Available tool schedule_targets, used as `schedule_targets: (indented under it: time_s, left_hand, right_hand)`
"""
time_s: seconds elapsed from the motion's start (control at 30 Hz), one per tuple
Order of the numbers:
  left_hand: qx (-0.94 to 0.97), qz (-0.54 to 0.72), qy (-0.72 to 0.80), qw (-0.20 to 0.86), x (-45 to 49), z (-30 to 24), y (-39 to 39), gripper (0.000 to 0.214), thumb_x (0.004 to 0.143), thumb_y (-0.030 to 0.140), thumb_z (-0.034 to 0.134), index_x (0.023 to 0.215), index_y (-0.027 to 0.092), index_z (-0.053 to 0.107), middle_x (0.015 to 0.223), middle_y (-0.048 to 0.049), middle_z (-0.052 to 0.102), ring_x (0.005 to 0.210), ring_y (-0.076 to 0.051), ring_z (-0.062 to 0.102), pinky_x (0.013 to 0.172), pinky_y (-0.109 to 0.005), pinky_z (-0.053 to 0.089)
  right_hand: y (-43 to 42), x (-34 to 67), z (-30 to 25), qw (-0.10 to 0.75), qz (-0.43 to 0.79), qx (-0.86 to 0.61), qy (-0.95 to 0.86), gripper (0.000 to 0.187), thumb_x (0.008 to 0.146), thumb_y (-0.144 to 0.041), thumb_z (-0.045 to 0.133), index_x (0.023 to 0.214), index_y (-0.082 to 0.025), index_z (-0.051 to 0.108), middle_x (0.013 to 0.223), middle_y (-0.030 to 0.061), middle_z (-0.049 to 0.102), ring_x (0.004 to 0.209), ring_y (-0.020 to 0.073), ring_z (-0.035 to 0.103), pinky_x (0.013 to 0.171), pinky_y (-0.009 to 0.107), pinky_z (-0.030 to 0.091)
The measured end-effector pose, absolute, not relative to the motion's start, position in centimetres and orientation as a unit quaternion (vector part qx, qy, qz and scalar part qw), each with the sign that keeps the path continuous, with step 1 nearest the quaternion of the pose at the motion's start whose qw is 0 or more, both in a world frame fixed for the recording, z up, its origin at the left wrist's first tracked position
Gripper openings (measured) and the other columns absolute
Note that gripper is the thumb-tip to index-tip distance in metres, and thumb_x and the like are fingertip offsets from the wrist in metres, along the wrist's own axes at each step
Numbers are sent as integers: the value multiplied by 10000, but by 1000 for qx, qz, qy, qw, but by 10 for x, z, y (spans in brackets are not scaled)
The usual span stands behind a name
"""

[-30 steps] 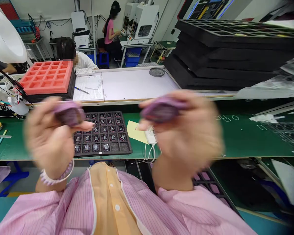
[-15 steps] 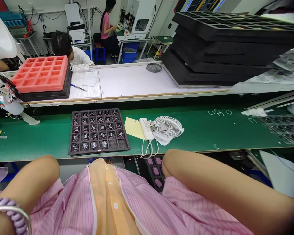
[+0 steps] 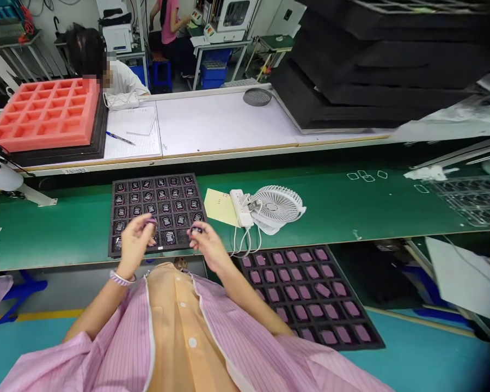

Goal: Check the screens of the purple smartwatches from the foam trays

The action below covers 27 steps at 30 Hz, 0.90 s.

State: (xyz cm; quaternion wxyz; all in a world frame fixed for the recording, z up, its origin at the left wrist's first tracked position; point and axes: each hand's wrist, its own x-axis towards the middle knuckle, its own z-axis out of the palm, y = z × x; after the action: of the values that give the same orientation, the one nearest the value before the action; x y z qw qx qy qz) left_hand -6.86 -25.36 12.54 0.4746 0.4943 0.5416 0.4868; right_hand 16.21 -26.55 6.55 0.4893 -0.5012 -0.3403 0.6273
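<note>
My left hand (image 3: 135,244) is over the front of a black foam tray (image 3: 111,251), its fingers closed on a small purplish piece (image 3: 151,221). A small dark rounded piece (image 3: 196,230) is pinched in my right hand (image 3: 210,247), above the tray's front right corner. Rows of dark square pieces with pale marks sit in the tray's compartments; my hands hide some of them. By my right forearm, below the table edge, lies a second black tray (image 3: 374,344) with purple rounded-square pieces (image 3: 315,311) in its compartments.
Right of the foam tray are a yellow paper (image 3: 221,207), a white power strip (image 3: 240,208) with cables and a white fan (image 3: 275,206). Black trays (image 3: 375,81) are stacked on the shelf at right, and a pink foam tray (image 3: 51,115) at left. Two people sit beyond.
Both hands have come into view over the foam tray, each with a small piece. The second tray with purple pieces shows far more fully. The view has tilted down.
</note>
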Motion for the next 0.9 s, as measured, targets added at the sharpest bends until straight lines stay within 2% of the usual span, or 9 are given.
schedule_targets:
  time_s: [0.07, 0.13, 0.23, 0.33, 0.43, 0.5, 0.63, 0.73, 0.9]
  left_hand:
    - [497, 380, 553, 550, -50, 92, -255, 505, 852, 421, 729, 1260, 142, 629, 1008, -69, 727, 496, -65, 605, 477, -207, 552]
    - [505, 336, 553, 571, -32, 62, -255, 556, 819, 302, 717, 1335, 139, 592, 1103, -102, 720, 577, -91, 669, 561, -239, 604]
    - [535, 277, 552, 577, -9, 29, -250, 653, 812, 143, 630, 1453, 159, 505, 1289, -152, 680, 732, -131, 742, 719, -301, 650]
    - [591, 208, 552, 550, 7, 9, -241, 653, 823, 88, 619, 1463, 165, 516, 1198, -123, 723, 761, -160, 730, 802, -349, 639]
    - [657, 151, 558, 483, 16, -1, -230, 602, 842, 97, 679, 1432, 149, 568, 1048, -106, 746, 879, -237, 706, 954, -443, 585]
    - [696, 121, 560, 434, 20, -3, -225, 571, 851, 106, 705, 1410, 140, 594, 1076, -132, 741, 1029, -297, 674, 1034, -487, 530]
    - [754, 62, 548, 357, 26, 0, -222, 524, 852, 124, 754, 1363, 151, 643, 1102, -136, 721, 1136, -325, 609, 1077, -477, 473]
    - [774, 32, 551, 312, 28, 8, -224, 537, 846, 158, 784, 1368, 158, 658, 1163, -152, 685, 1149, -334, 577, 1063, -473, 451]
    - [761, 34, 592, 263, 14, 23, -233, 582, 879, 297, 784, 1437, 232, 632, 1216, -144, 649, 1137, -335, 556, 1018, -453, 442]
  right_hand:
    - [-277, 155, 43, 475, 648, -519, -293, 577, 686, -521, 861, 1072, -214, 561, 851, 9, 701, 514, 110, 576, 459, 209, 423]
    - [-287, 157, 26, 465, 660, -528, -265, 589, 645, -484, 873, 1056, -206, 557, 806, -2, 693, 481, 103, 560, 446, 199, 404]
    - [-289, 170, 11, 463, 670, -527, -243, 577, 657, -425, 822, 1131, -209, 572, 906, 21, 725, 571, 136, 656, 517, 231, 494]
    - [-282, 192, 4, 461, 674, -520, -252, 588, 677, -323, 747, 1231, -233, 575, 1021, 30, 738, 719, 170, 735, 663, 292, 583]
    - [-274, 212, -4, 448, 669, -517, -291, 678, 678, -252, 719, 1330, -254, 536, 1123, 38, 736, 778, 167, 743, 744, 320, 602]
    - [-270, 223, -12, 433, 661, -517, -328, 752, 684, -249, 726, 1397, -254, 490, 1156, 44, 724, 787, 160, 734, 777, 330, 607]
    - [-264, 235, -29, 389, 633, -528, -411, 717, 739, -258, 691, 1425, -231, 482, 1124, 55, 691, 777, 176, 707, 809, 394, 622]
    - [-257, 240, -37, 356, 583, -551, -479, 588, 754, -232, 699, 1331, -210, 588, 1130, 88, 653, 893, 246, 687, 904, 491, 602]
    - [-249, 242, -43, 313, 493, -578, -569, 508, 698, -219, 789, 1201, -192, 723, 1294, 173, 550, 1304, 420, 518, 1172, 626, 399]
